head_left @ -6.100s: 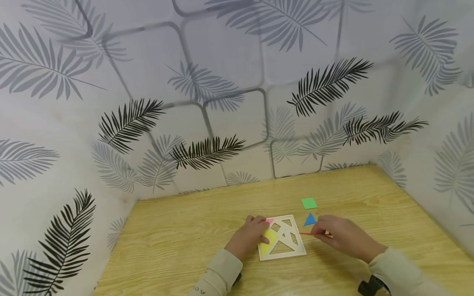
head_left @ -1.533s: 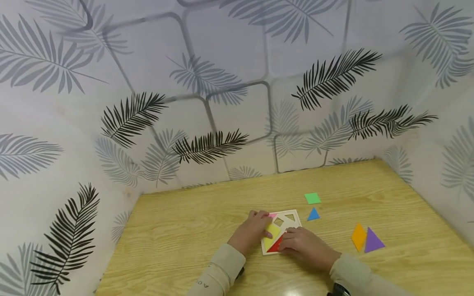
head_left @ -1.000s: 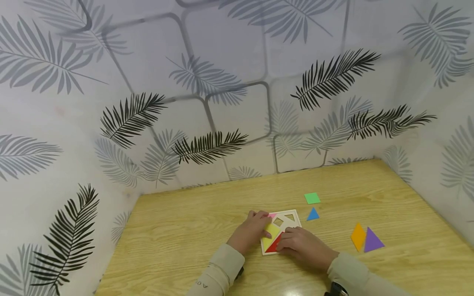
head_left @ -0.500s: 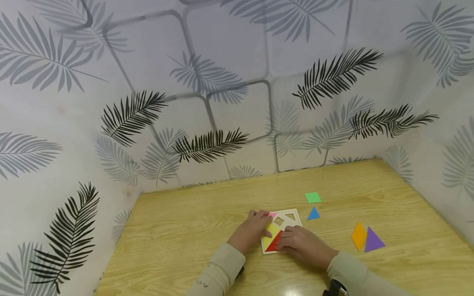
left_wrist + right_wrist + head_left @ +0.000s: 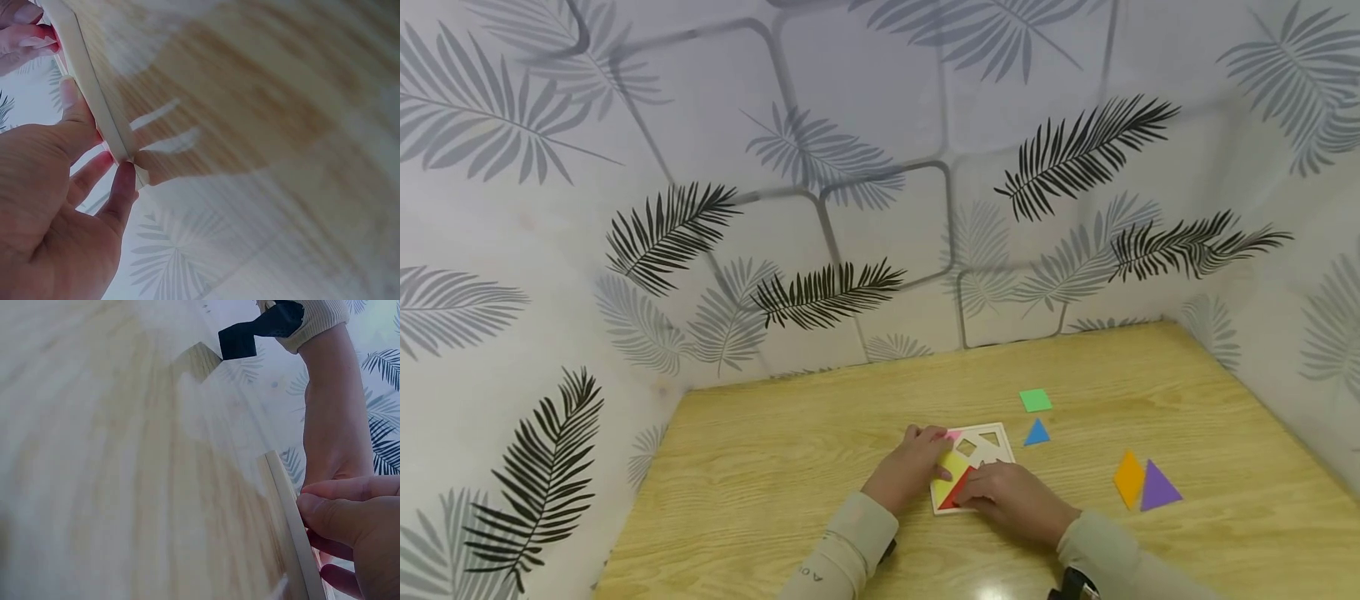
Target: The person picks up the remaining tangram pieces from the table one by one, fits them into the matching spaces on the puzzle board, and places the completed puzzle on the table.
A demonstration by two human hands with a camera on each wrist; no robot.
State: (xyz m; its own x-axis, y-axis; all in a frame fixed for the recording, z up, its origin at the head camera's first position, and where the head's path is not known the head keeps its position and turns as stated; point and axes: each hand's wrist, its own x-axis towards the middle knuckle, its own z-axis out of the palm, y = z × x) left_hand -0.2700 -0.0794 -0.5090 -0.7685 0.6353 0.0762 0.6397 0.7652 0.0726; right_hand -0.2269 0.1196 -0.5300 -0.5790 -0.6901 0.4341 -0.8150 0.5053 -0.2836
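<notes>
A square wooden tangram board (image 5: 992,454) lies on the table, holding a yellow piece (image 5: 946,487) and a pink piece (image 5: 954,434). My left hand (image 5: 906,469) grips the board's left side, thumb over the yellow piece, fingers at the edge; the left wrist view shows the fingertips on the board's rim (image 5: 100,94). The right hand (image 5: 1017,500) pinches a red triangle (image 5: 955,492) over the lower part of the board, beside the yellow piece, and covers much of it. In the right wrist view, thumb and fingers (image 5: 325,512) meet close to the board's edge.
Just right of the board lie a green parallelogram (image 5: 1036,400) and a blue triangle (image 5: 1037,432). Farther right are an orange piece (image 5: 1129,479) and a purple triangle (image 5: 1160,486). A patterned wall covering (image 5: 880,208) rises behind the wooden table (image 5: 760,483).
Several seconds ago the right hand held the red triangle right of the board; it has moved left onto the board's lower part. Lately only its fingers shift slightly. The left hand stays put.
</notes>
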